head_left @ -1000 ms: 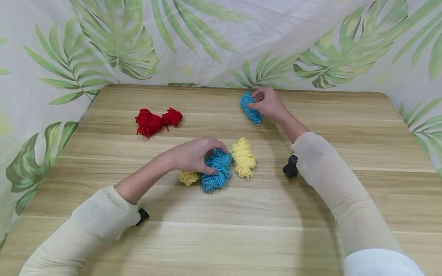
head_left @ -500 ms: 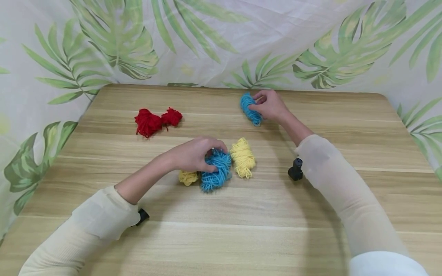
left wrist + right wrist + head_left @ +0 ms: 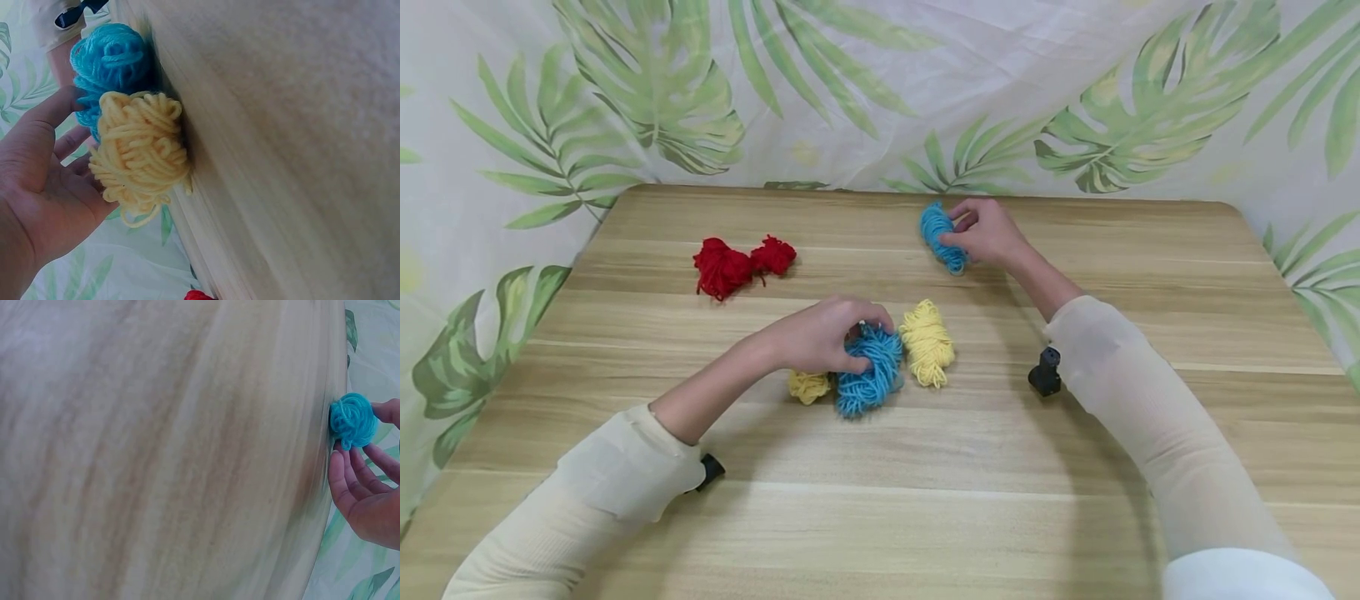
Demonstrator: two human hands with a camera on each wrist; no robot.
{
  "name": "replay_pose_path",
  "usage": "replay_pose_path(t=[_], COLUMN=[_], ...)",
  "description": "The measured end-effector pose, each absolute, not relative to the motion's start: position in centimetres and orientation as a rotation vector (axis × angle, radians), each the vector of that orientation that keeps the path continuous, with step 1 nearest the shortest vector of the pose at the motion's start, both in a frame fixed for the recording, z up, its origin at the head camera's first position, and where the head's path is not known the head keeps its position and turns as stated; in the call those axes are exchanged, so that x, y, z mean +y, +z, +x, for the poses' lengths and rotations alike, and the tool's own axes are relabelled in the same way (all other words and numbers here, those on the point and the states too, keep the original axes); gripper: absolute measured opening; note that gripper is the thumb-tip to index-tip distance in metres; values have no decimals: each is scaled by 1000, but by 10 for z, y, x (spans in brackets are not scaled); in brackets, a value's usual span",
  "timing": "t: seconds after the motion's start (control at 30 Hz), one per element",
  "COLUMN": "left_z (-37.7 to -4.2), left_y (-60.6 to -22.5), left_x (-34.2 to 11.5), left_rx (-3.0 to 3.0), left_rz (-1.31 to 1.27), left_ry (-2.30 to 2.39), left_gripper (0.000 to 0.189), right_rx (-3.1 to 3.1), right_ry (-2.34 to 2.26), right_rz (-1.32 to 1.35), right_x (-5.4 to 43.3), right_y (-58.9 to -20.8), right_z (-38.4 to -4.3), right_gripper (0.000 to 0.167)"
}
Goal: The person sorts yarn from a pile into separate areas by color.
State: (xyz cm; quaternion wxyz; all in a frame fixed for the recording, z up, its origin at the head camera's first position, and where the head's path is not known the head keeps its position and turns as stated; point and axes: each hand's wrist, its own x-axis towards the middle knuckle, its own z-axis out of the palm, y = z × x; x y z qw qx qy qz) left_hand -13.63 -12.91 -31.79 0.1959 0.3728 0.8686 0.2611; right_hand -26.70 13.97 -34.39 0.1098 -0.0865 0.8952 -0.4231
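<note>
My left hand grips a thick blue yarn bundle at the middle of the table, thumb on its near side and fingers over its far side. In the left wrist view a yellow yarn bundle sits between camera and blue yarn, partly hiding the fingers. Close to the right of the held blue bundle lies another yellow yarn skein. At the table's far edge my right hand holds a slimmer blue yarn skein between thumb and fingers; the right wrist view shows its rounded end on the tabletop.
A red yarn bundle, pinched in at the middle, lies at the back left of the wooden table. Leaf-printed cloth hangs behind the table. A small black device sits under the right sleeve.
The right hand and forearm have shifted slightly toward me and to the right, while the slim blue skein stays almost in place. Left hand and other yarn look unmoved.
</note>
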Motion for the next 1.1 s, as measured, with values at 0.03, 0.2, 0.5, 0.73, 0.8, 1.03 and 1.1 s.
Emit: replay_pose_path(t=[0.03,0.2,0.5,0.73,0.8,1.03,1.1], left_z=[-136,-136,-137,-137,-137,-137,-137], left_y=[-318,-317,-317,-317,-317,-316,-316], left_x=[-129,-129,-129,-130,-130,-131,-131], left_rx=[2435,2444,2446,2447,2446,2451,2452], left_rz=[1042,1034,1002,1014,1017,1027,1032], left_ry=[731,736,769,795,802,812,817], left_gripper=[43,43,42,42,42,41,41], right_rx=[2630,2619,2604,2592,2593,2612,2617], right_ry=[-1246,-1268,-1274,-1289,-1290,-1295,-1298], right_rz=[-255,-258,-232,-236,-239,-250,-258], right_x=[140,141,144,146,146,148,148], right_y=[-344,-344,-343,-343,-342,-342,-343], right_z=[-267,-266,-264,-263,-262,-258,-257], right_gripper=[47,47,47,45,45,44,44])
